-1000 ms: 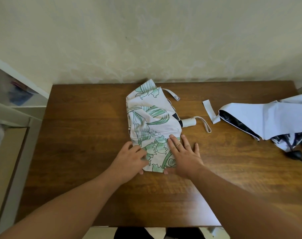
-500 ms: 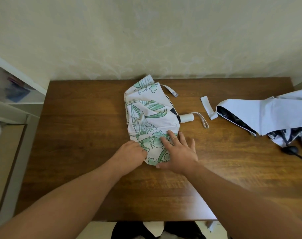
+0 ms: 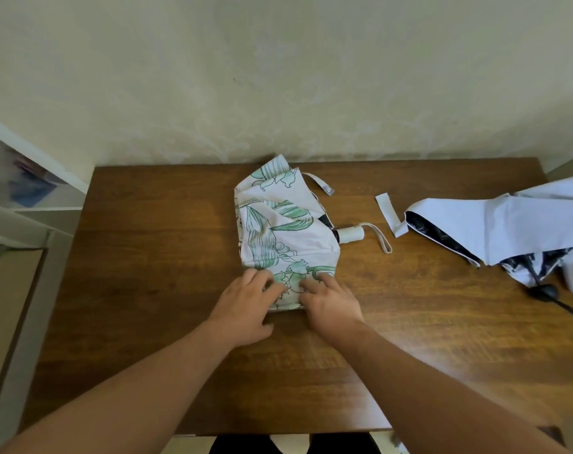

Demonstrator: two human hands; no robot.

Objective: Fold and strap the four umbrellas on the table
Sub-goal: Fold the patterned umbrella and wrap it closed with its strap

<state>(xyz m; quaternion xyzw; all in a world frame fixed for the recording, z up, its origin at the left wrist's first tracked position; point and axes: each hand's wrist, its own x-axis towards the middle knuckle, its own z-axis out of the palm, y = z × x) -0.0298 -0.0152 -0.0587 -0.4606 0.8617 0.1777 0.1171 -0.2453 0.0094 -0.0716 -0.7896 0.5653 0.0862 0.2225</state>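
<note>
I count two umbrellas in my view, though the task speaks of four. One is the leaf-print umbrella, white with green leaves, collapsed and lying flat near the middle of the wooden bench; the other is a plain white umbrella with a dark lining, loosely bunched at the bench's right edge and partly cut off by the frame. Each has one closing strap: the leaf-print one's strap trails off its far right corner, and the plain one's white strap lies flat on the wood between the two umbrellas. The leaf-print umbrella's white handle sticks out to the right with a wrist loop curling beyond it. Both my hands sit on the near end of the leaf-print canopy, side by side and close together. The grip of my left hand is bent, fingertips pressing the fabric's near left corner; I cannot tell whether it pinches a fold or only pushes down. My right hand likewise has its fingers curled onto the cloth at the near right, and whether they hold a fold is not clear. The rest of the umbrella stretches away from my hands toward the wall.
</note>
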